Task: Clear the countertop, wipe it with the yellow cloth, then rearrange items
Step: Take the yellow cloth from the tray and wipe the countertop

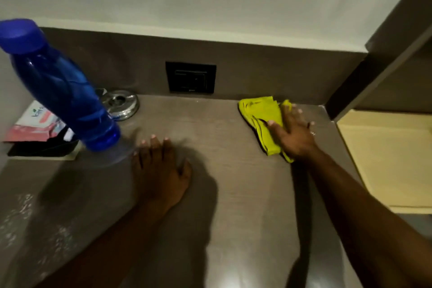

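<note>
A crumpled yellow cloth (261, 119) lies on the grey-brown countertop (210, 194) at the back right. My right hand (292, 133) rests flat on the cloth with fingers spread, pressing it onto the surface. My left hand (159, 166) lies flat on the bare counter in the middle, fingers apart, holding nothing. A blue plastic bottle (63, 91) with a blue cap stands at the left, just beside my left fingertips. Behind it sits a round metal ashtray (121, 105).
A pink and white packet (35, 124) lies on a black tray (44, 147) at the far left. A black socket plate (190, 77) is set in the back panel. A cream shelf (385, 159) sits lower at the right, under a dark cabinet edge.
</note>
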{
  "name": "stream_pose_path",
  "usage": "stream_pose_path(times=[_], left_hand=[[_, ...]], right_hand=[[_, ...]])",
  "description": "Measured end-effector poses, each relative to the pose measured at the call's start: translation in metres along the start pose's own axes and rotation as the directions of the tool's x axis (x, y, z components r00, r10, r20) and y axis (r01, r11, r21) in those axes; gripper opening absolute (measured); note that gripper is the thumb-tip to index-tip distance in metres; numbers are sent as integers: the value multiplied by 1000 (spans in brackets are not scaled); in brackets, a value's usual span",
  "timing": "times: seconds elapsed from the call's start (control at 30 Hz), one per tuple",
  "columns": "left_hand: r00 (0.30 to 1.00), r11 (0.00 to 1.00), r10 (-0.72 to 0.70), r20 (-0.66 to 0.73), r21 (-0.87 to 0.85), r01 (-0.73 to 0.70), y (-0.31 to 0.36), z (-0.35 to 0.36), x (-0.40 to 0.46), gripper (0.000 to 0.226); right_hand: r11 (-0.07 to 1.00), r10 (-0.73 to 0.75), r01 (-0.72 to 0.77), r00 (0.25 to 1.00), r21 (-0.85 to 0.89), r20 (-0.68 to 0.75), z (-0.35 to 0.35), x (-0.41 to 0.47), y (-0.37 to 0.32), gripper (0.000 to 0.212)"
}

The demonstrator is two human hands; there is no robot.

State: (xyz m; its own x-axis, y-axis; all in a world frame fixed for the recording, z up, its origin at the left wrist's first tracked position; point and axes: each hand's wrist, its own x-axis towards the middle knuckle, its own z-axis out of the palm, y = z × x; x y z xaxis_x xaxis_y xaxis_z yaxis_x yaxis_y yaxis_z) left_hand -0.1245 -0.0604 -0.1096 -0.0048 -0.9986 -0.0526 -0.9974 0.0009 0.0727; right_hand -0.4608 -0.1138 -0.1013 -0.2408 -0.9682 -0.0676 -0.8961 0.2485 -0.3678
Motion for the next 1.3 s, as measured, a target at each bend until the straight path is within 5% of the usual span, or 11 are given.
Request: stream_pose_path(times=[0.13, 0.27, 0.37, 0.47, 0.57, 0.7, 0.83, 0.93, 1.13, 1.3], left_hand=[[1000, 1000, 11, 4, -18, -11, -3, 1, 2, 83], [1000, 998, 28, 9, -56, -28, -4, -1, 2, 82], [1000, 996, 24, 13, -86, -23, -3, -2, 0, 81], [1000, 994, 29, 12, -109, -28, -2, -5, -2, 81], [999, 993, 36, 17, -110, -34, -2, -6, -2, 79], [999, 994, 29, 43, -103, -24, -2, -6, -1, 81], [999, 994, 29, 31, -111, -25, -3, -4, -1, 80], [1000, 994, 25, 17, -109, -23, -2, -3, -2, 79], [1000, 998, 9, 8, -60, -9, 2, 2, 1, 82], [1000, 999, -27, -2, 22, 27, 5, 5, 1, 79]], right_hand=[[952, -164, 163, 986, -259, 17, 4, 7, -40, 60], [979, -203, 202, 979, -36, -18, -12, 0, -42, 54], [977, -213, 211, 974, -40, -80, -17, -9, -37, 43], [989, -142, 132, 978, -70, -151, -17, -5, -42, 38], [996, 46, -18, 947, 90, -319, -20, 9, -72, 27], [974, -152, 159, 987, -163, 55, -2, 6, -96, 40], [951, -226, 207, 972, -230, -59, -7, 9, -73, 47], [935, -233, 249, 968, -253, 90, 9, 11, -59, 57], [974, 20, -11, 999, -224, 39, 48, 15, -110, 66], [944, -247, 269, 960, -193, 130, 80, 11, -183, 65]])
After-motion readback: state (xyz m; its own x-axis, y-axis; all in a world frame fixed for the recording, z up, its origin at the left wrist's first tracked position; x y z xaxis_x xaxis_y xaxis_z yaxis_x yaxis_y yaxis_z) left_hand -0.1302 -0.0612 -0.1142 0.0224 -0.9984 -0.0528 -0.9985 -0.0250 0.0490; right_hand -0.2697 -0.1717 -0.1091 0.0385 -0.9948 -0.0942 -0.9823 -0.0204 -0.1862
